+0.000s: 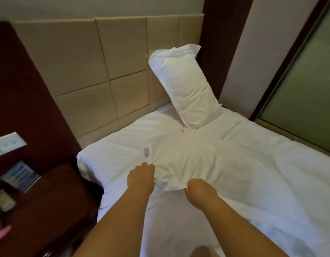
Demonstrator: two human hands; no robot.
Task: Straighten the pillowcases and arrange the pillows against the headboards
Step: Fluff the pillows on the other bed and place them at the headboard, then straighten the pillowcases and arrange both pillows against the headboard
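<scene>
gripping near pillow [179, 158] edge at lower centre: left hand [140, 178] and right hand [197, 190] both pinch fabric. second pillow [184, 89] leans on headboard [77, 71], upper centre.

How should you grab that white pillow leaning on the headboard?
Probably take the plump white pillow by its two long sides, coming from the front. It stands tilted on its short end against the beige padded headboard, so its back is blocked.
</scene>
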